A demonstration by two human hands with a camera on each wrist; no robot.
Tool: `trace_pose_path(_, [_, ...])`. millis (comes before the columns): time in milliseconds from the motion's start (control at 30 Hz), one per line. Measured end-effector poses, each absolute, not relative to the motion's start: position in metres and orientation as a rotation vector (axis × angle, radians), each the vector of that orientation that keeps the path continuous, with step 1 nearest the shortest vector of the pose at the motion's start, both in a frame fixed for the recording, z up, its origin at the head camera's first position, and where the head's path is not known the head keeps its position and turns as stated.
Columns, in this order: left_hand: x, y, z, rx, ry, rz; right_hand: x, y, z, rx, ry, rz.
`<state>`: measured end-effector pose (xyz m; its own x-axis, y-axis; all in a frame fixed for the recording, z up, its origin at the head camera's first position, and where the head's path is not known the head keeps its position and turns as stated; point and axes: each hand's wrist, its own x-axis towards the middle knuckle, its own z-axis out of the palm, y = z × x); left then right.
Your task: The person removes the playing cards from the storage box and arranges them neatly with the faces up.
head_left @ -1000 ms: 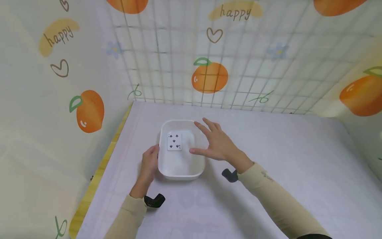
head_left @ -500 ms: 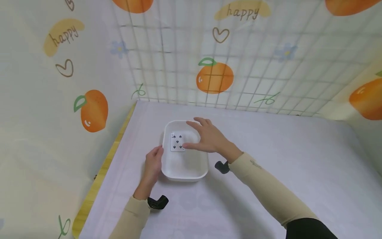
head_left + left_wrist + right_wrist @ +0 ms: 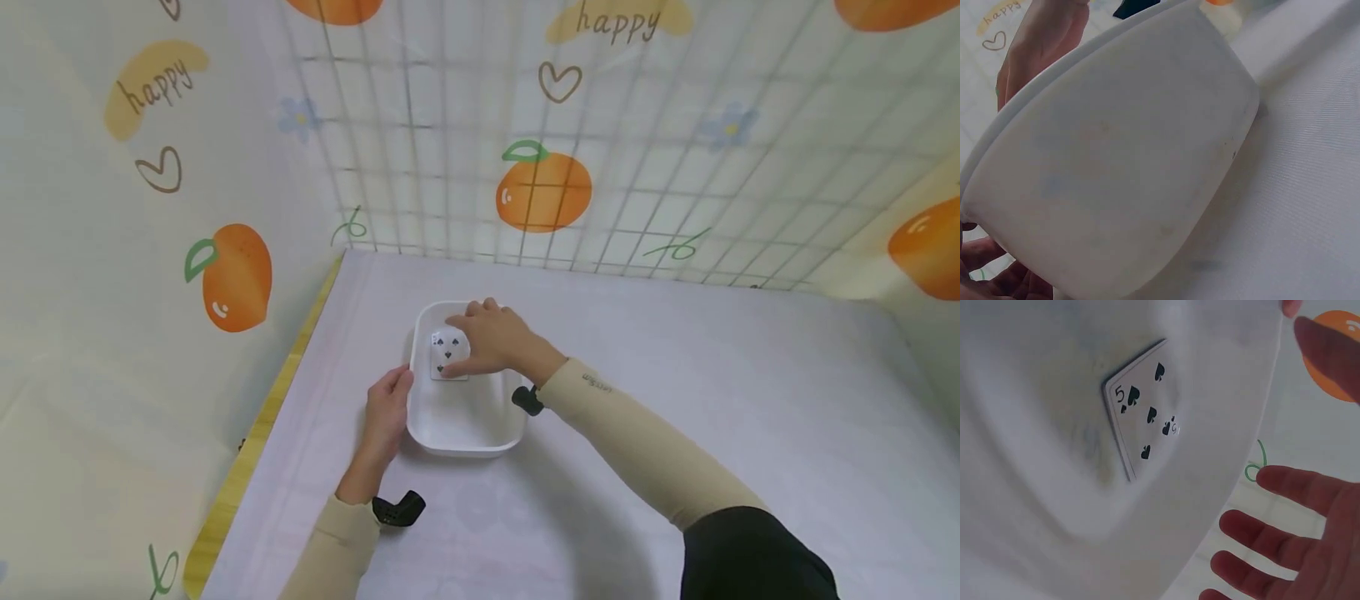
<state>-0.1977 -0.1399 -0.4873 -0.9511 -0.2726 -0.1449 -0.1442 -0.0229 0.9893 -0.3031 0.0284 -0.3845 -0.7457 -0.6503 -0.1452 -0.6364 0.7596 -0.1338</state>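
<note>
A white rectangular plastic tub [image 3: 465,429] stands on the cloth in the head view. Face up on its floor, toward the far left, lies a five of spades playing card [image 3: 1150,415] with a thick-looking edge. My left hand [image 3: 386,417] grips the tub's left rim; its fingers [image 3: 1013,281] show below the rim in the left wrist view. Over the tub reaches my right hand [image 3: 495,337], thumb and fingers spread and holding nothing. It covers the card's right part in the head view. The right wrist view has its fingers [image 3: 1297,490] apart from the card.
A white cloth [image 3: 675,400] covers the table, whose yellow edge [image 3: 262,425] shows at the left. Behind stands a wire grid [image 3: 637,167] under a fruit-print sheet. Dark cameras [image 3: 400,508] sit at both wrists.
My right hand has moved left and lower over the tub, its thumb now overlapping the card in the head view. The left hand keeps its grip on the rim.
</note>
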Motion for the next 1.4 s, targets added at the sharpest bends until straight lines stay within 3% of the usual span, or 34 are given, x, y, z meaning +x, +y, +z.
trace_pose_path(833, [-0.201,-0.146,-0.491,0.407,-2.116,-2.163,-0.327,-0.001,-0.426,-0.912,2.686,0.03])
trace_pose_path(1400, [-0.202,-0.145,-0.487,0.498,-2.133,-2.136,-0.337,-0.008,-0.434,-0.883,2.663,0.009])
